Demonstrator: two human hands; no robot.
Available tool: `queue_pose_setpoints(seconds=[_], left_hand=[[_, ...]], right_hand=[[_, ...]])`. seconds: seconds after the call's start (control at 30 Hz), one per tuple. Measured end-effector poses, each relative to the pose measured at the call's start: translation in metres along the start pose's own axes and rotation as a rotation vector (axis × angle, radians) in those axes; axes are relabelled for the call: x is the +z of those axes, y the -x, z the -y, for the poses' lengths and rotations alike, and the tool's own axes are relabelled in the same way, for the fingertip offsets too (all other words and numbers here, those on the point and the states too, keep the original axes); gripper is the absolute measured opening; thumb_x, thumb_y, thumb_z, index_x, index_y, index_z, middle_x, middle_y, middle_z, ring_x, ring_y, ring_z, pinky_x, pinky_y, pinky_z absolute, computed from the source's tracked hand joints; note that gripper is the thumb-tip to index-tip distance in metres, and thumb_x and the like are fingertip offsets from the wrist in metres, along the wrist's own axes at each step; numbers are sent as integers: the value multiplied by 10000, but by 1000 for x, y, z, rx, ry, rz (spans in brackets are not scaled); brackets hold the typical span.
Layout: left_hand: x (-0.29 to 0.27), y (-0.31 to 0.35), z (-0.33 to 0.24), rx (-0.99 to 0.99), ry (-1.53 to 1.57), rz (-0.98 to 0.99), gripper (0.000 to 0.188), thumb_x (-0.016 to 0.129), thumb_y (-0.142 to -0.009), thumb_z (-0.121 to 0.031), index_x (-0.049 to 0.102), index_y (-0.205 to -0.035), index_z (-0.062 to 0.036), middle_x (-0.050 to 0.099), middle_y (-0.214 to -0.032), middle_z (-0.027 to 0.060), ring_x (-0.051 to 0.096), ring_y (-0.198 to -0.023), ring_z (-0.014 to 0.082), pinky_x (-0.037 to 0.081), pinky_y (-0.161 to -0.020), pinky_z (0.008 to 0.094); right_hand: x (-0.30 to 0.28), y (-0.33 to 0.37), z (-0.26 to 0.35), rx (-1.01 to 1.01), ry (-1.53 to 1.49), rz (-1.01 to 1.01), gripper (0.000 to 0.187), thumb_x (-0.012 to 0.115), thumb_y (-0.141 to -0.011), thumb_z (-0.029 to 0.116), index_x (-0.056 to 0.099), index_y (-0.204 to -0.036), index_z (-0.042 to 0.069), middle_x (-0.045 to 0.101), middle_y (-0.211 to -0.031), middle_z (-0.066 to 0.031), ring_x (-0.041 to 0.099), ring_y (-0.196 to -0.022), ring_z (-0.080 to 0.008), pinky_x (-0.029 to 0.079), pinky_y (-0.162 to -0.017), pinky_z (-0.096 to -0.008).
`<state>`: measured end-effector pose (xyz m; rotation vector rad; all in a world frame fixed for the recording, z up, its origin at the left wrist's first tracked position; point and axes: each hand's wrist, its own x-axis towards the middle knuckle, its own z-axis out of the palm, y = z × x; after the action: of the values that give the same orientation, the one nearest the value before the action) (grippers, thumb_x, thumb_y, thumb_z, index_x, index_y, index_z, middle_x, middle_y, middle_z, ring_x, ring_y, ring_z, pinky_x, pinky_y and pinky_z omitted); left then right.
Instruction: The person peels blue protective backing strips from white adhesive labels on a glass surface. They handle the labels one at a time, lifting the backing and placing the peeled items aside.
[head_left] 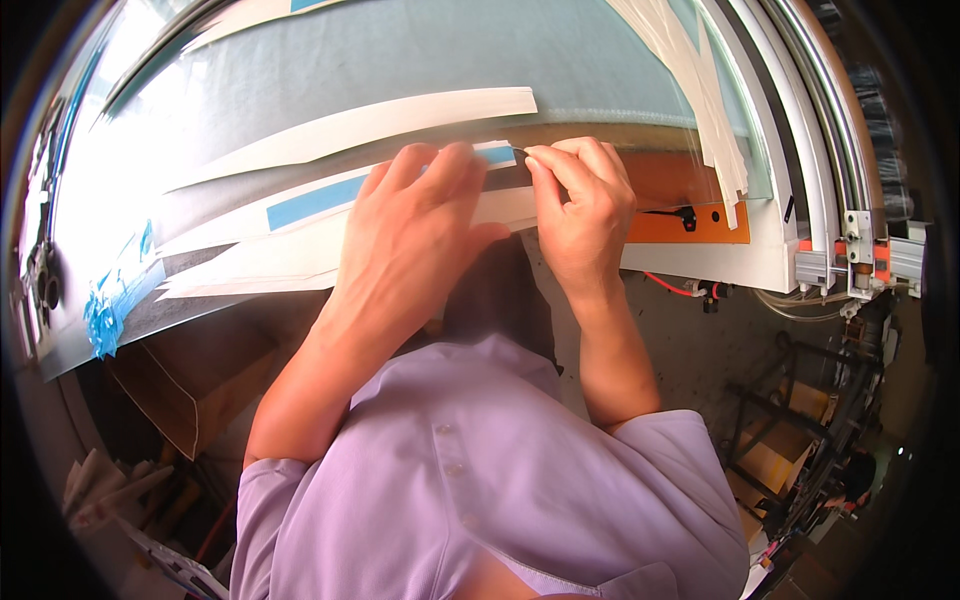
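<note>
A white strip with a blue band [318, 203] lies across the glass-topped table in front of me. My left hand [405, 215] is over the strip, its thumb stretched out to the right and its fingertips smeared by motion. At the strip's right end my right hand [583, 205] pinches thumb and forefinger together. A thin dark bit shows at those fingertips, too small to name. More white strips [255, 268] lie in a layered stack on the near side, partly under my left hand. Beyond the banded strip lies a plain white strip [400, 117].
Crumpled blue film [118, 305] hangs at the table's left edge. Long white strips [700, 90] lie at the right, near an orange plate [690, 222] and a metal rail [858, 235]. Below the table stand a cardboard box [180, 385] and a dark metal rack [790, 400].
</note>
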<state>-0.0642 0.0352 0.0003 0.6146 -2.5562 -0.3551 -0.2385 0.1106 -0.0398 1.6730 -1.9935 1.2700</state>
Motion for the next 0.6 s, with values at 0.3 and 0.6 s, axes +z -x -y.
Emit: queue_pose_setpoints(seconds=[0.3, 0.6], left_hand=[[-4, 0, -1, -30, -4, 75, 456, 843, -802, -187, 695, -1186, 11, 640, -1218, 86, 609, -1099, 310, 523, -932, 433], [-1, 0, 0, -1, -8, 7, 362, 864, -771, -177, 706, -1042, 4, 628, -1096, 83, 613, -1019, 295, 513, -889, 413]], right_hand=[[-1, 0, -2, -6, -12, 7, 127, 799, -815, -20, 756, -920, 37, 660, -841, -63, 640, -775, -289, 512, -661, -412], [-5, -2, -1, -11, -9, 38, 134, 781, -818, -34, 753, -933, 29, 658, -847, -67, 644, -807, -289, 515, -689, -412]])
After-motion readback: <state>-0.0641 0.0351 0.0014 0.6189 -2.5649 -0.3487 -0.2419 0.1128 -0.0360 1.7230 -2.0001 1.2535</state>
